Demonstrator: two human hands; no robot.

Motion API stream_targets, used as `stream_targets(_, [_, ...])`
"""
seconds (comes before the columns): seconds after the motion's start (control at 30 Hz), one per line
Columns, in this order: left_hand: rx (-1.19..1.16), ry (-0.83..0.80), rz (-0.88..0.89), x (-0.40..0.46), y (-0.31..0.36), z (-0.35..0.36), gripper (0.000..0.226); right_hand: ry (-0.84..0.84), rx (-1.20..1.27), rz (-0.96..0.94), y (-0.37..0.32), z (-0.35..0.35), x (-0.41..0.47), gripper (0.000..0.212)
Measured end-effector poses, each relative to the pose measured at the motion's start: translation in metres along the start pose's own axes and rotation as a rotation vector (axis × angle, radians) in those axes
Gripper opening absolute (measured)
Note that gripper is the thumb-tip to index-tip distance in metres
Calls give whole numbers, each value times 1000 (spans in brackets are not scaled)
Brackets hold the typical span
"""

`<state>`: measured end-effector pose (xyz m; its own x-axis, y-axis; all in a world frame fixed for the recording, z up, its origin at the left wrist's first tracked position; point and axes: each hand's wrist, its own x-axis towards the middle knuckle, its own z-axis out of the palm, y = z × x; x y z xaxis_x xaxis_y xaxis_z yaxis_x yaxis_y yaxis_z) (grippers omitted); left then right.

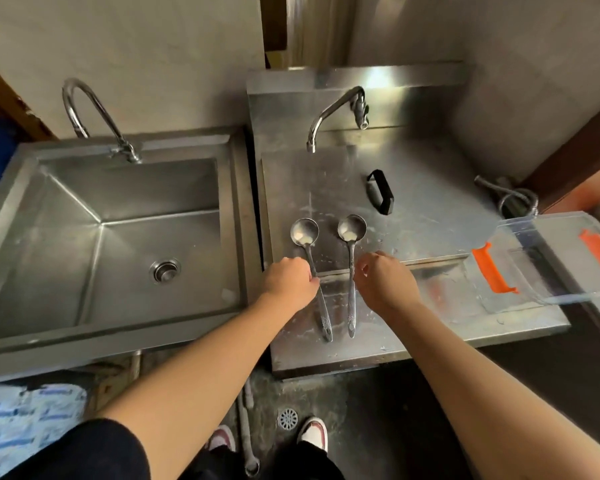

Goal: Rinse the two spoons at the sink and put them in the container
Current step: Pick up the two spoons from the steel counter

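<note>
Two steel spoons lie side by side on the steel counter, bowls pointing away, each with whitish residue in the bowl. My left hand pinches the handle of the left spoon, which still rests on the counter. My right hand hovers with curled fingers touching the handle of the right spoon; a firm grip is not visible. A clear plastic container with orange clips sits at the counter's right end. The steel sink with its drain is to the left.
A curved tap stands behind the sink. A second tap reaches over the counter. A black band-like object lies behind the spoons. A flexible metal hose coils at the back right. Walls close in behind.
</note>
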<state>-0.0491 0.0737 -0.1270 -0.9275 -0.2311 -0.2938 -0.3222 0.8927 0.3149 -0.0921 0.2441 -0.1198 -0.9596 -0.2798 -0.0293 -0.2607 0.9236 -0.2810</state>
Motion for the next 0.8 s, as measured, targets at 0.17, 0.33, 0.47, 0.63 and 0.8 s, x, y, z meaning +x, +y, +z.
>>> stream_targets(0.17, [-126, -19, -146, 15, -2, 22, 44, -77, 99, 226, 0, 28, 9, 25])
stream_targets(0.33, [-424, -29, -317, 22, -2, 38, 51, -158, 273, 449, 1, 36, 14, 46])
stream_targets(0.47, [-677, -72, -405, 24, 0, 41, 32, -193, 538, 623, 2, 42, 20, 52])
stream_targets(0.63, [-800, -66, -457, 30, -1, 50, 22, -207, 800, 762, 4, 52, 24, 38])
stream_targets(0.8, [-900, -82, -493, 31, 1, 54, 22, -253, 903, 821, 7, 56, 28, 24])
